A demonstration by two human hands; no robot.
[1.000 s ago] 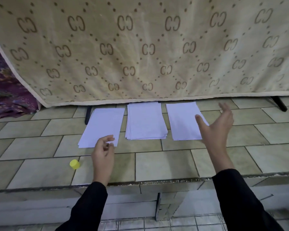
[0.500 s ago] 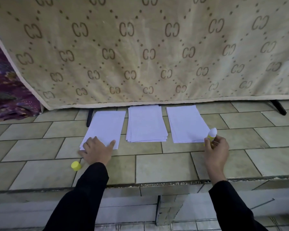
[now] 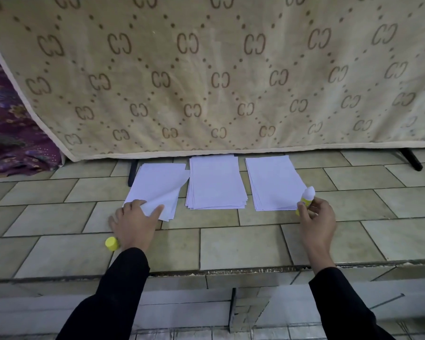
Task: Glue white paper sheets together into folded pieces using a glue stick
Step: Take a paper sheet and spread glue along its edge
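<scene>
Surface: tiled bench (image 3: 243, 246), front edge nearest the camera.
Paper: three lots of white sheets in a row at the far side of the bench: left stack (image 3: 168, 207), middle stack (image 3: 215, 182), right stack (image 3: 272, 182), set apart from one another.
Left hand (image 3: 133, 223): at the near left corner of the left stack. Grip pinches the near edge of the top sheet (image 3: 165, 185), which curls up between thumb and fingers.
Change, left: half a second ago this hand lay flat on the stack and the sheets were square. The top sheet is now raised and skewed, its far right corner reaching toward the middle stack.
Right hand (image 3: 317, 219): at the near right corner of the right stack. Grip is closed round the glue stick (image 3: 307, 195), held upright and uncapped, white tip uppermost.
Change, right: hand and glue stick stand much as they did half a second ago; a second ago this hand was spread in the air.
Yellow cap (image 3: 111, 243): on the bench just beside the left wrist, place unchanged.
Sleeves: black, on both arms.
Background: patterned blanket (image 3: 206, 82) hanging behind the paper; purple fabric (image 3: 8, 133) at far left.
</scene>
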